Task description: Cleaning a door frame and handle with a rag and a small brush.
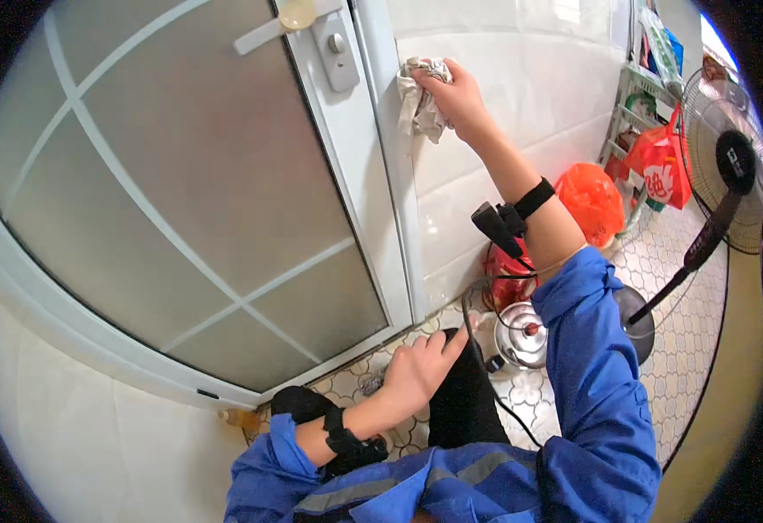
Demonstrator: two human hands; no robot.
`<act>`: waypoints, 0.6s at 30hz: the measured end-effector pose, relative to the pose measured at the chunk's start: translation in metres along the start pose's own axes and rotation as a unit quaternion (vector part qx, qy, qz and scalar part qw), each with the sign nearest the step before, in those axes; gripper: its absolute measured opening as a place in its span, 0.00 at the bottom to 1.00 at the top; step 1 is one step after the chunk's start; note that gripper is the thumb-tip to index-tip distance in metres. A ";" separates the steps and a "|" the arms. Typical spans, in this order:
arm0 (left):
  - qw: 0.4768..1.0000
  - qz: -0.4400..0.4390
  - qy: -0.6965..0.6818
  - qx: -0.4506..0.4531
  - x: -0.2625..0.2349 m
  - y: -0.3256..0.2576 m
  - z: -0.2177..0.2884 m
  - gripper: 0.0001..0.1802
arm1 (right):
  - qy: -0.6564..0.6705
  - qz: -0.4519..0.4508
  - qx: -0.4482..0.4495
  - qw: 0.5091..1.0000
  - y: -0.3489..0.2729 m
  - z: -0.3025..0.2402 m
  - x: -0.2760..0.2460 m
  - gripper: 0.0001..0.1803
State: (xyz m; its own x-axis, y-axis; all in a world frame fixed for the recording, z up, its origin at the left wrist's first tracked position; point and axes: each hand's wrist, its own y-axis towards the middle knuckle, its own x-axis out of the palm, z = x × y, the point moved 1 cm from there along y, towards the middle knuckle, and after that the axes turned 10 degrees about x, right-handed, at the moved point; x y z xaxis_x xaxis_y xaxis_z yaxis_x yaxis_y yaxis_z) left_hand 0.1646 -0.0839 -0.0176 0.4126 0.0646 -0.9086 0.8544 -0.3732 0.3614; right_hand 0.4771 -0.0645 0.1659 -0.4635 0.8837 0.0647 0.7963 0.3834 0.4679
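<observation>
My right hand (pixel 458 94) is raised at arm's length and closed around a crumpled off-white cloth (pixel 420 113) with dark markings. The cloth lies against the white tiled wall (pixel 521 96), right beside the white door frame (pixel 396 174). My left hand (pixel 416 373) rests low over my bent knee, holding nothing that I can see. Its index finger is stretched out, close to a black cable (pixel 470 336); whether they touch I cannot tell. Left of the cloth is a frosted-glass door (pixel 224 157) with a lever handle (pixel 259 37) and a lock plate (pixel 338 52).
A lidded metal pot (pixel 521 344), a red bag (pixel 510 275) and an orange plastic bag (pixel 591 202) stand along the wall. Farther right are a loaded shelf rack (pixel 639 109), a red carrier bag (pixel 662 166) and a standing fan (pixel 730 166). A yellowish bottle (pixel 240 419) sits by the door's foot.
</observation>
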 end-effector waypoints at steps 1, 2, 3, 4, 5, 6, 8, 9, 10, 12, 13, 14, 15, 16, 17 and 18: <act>0.999 0.009 -0.037 0.002 0.002 -0.003 -0.004 0.42 | -0.066 0.049 -0.056 0.995 0.008 -0.001 0.000 0.14; 0.999 -0.003 -0.033 -0.009 0.004 -0.006 -0.010 0.42 | -0.062 0.042 -0.060 0.995 0.010 -0.003 0.007 0.14; 1.000 0.004 -0.023 -0.016 0.001 -0.010 -0.015 0.42 | -0.113 0.084 -0.128 0.982 0.005 -0.015 0.017 0.14; 0.999 0.006 -0.036 -0.031 -0.003 -0.014 -0.020 0.39 | -0.161 0.127 -0.194 0.959 -0.002 -0.027 0.026 0.15; 0.998 0.004 -0.055 -0.039 -0.003 -0.015 -0.024 0.35 | -0.160 0.127 -0.199 0.958 -0.002 -0.025 0.026 0.15; 0.995 0.018 -0.085 -0.056 0.001 -0.015 -0.029 0.34 | -0.196 0.137 -0.259 0.936 -0.001 -0.023 0.026 0.17; 0.993 -0.010 -0.085 -0.080 0.001 -0.015 -0.037 0.35 | -0.268 0.175 -0.352 0.880 -0.001 -0.010 0.032 0.22; 0.990 -0.041 -0.087 -0.107 0.001 -0.018 -0.042 0.37 | -0.276 0.174 -0.369 0.870 -0.008 -0.005 0.037 0.22; 0.989 -0.038 -0.086 -0.110 -0.001 -0.022 -0.046 0.37 | -0.278 0.175 -0.365 0.871 -0.020 0.005 0.043 0.22; 0.981 -0.030 -0.119 -0.153 -0.004 -0.028 -0.054 0.36 | -0.283 0.174 -0.367 0.869 -0.034 0.025 0.046 0.22; 0.981 -0.023 -0.120 -0.152 -0.003 -0.032 -0.059 0.36 | -0.299 0.147 -0.363 0.870 -0.037 0.033 0.043 0.22; 0.977 -0.020 -0.124 -0.175 -0.002 -0.038 -0.064 0.36 | -0.316 0.119 -0.355 0.871 -0.041 0.031 0.043 0.21; 0.972 -0.018 -0.127 -0.196 0.000 -0.042 -0.068 0.35 | -0.320 0.116 -0.358 0.869 -0.036 0.025 0.043 0.21; 0.970 -0.013 -0.120 -0.209 0.002 -0.044 -0.071 0.34 | -0.314 0.121 -0.380 0.861 -0.025 0.016 0.042 0.21; 0.970 -0.012 -0.125 -0.207 0.002 -0.048 -0.073 0.34 | -0.310 0.127 -0.399 0.853 -0.016 0.001 0.043 0.20; 0.967 -0.021 -0.132 -0.217 0.002 -0.051 -0.075 0.34 | -0.327 0.143 -0.403 0.843 -0.003 -0.013 0.046 0.20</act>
State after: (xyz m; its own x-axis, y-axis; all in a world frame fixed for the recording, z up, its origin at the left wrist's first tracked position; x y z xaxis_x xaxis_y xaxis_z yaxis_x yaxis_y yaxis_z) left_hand 0.1451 0.0050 -0.0219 0.3280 -0.1890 -0.9256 0.9446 0.0520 0.3241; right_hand 0.4482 -0.0287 0.1784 0.2258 0.9691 -0.0996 0.1948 0.0552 0.9793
